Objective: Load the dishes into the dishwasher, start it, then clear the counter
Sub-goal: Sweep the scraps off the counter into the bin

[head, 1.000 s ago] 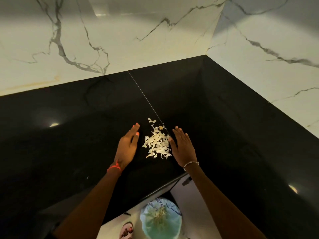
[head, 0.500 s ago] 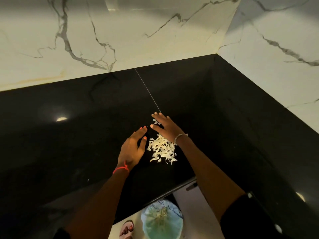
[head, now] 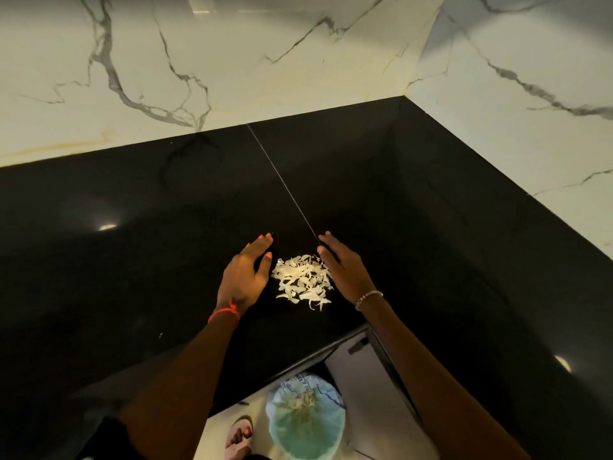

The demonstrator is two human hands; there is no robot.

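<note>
A small heap of pale vegetable peelings (head: 302,282) lies on the glossy black counter (head: 132,260), near its front edge. My left hand (head: 244,275) stands on its side just left of the heap, fingers straight and together, holding nothing. On the right side of the heap my right hand (head: 341,268) is set the same way, palm toward the peelings, empty. The two hands flank the heap like walls, each at or very near its edge.
White marble walls (head: 232,61) meet in a corner behind the counter. Below the counter's front edge a bin lined with a green bag (head: 306,423) holds scraps on the floor. A foot in a sandal (head: 238,438) is beside it. A cabinet door (head: 371,386) is to the right.
My right hand swept across the far side of the peelings, then came back to their right side. The heap is now tighter and closer to the counter's front edge.
</note>
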